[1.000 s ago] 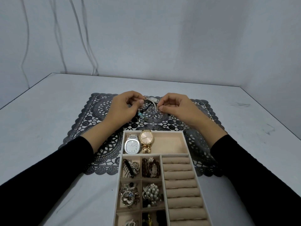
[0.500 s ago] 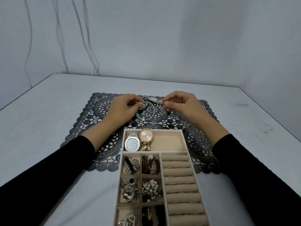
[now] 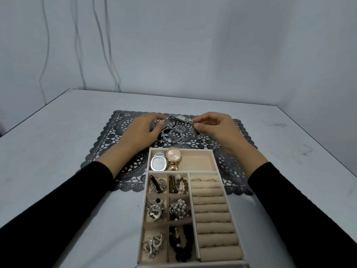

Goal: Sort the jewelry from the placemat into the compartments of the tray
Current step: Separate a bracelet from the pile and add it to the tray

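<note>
A slim silver watch [image 3: 178, 118] is stretched out just above the far part of the dark lace placemat [image 3: 108, 144]. My right hand [image 3: 214, 130] pinches its right strap end. My left hand [image 3: 141, 130] meets its left end with the fingertips; the thumb is blurred. Under the watch, beaded and silver bracelets [image 3: 170, 135] lie on the mat. The beige tray [image 3: 216, 161] stands in front of the mat. Its wide top compartment holds a silver watch [image 3: 158, 163] and a gold watch [image 3: 173, 157], and the right half of it is bare.
The small tray compartments hold brooches [image 3: 155, 209], bead bracelets [image 3: 177, 183] and black beads [image 3: 181, 246]. Ring rolls [image 3: 212, 211] fill the tray's right side, with two rings in the top slot. Cables [image 3: 108, 55] hang on the back wall.
The two hands have drawn apart, straightening the slim watch. My right hand moved to the right with its strap end. The bracelets stayed on the mat.
</note>
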{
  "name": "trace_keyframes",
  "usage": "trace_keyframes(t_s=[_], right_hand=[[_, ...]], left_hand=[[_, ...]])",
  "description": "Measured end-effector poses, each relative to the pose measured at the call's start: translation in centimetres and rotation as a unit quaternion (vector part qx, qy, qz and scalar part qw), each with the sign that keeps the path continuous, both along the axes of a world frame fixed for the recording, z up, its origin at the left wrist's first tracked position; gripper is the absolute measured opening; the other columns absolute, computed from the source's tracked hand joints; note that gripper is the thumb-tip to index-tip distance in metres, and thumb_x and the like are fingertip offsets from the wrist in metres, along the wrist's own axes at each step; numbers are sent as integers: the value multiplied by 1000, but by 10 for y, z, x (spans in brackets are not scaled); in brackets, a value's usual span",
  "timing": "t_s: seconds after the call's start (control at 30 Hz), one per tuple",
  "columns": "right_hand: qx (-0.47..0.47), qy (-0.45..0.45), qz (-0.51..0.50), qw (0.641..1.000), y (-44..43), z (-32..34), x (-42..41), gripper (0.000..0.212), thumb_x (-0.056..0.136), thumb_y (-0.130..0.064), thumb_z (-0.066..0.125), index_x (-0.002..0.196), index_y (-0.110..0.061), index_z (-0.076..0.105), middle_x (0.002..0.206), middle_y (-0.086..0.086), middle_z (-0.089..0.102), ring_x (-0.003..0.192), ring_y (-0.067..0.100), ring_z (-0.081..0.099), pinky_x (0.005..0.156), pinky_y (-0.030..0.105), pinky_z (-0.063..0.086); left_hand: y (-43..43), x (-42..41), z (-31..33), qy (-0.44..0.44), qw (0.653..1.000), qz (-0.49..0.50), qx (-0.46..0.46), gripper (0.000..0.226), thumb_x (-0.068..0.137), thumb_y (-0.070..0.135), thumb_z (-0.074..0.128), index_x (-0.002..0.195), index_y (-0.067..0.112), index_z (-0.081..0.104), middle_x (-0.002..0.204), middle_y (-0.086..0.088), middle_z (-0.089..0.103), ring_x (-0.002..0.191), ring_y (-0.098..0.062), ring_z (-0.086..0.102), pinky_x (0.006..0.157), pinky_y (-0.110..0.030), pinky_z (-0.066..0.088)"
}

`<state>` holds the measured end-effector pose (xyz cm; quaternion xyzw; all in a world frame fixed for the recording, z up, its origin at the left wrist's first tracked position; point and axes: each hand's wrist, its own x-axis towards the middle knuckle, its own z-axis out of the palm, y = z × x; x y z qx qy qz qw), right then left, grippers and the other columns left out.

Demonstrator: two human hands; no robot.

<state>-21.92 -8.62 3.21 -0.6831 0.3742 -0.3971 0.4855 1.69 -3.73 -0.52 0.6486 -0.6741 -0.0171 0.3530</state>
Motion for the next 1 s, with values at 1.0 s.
trace_keyframes(t_s=[1.0], right_hand=[[2, -98, 122, 988, 87, 22, -17, 18, 83, 1, 66, 100, -2, 70, 84, 8, 72, 80, 17, 67, 83, 22, 54]], left_hand=[[96, 6, -7, -96, 978, 71, 169, 54, 101, 41, 41, 149, 15, 37, 158, -4, 31, 145, -23, 29, 116, -39, 25]])
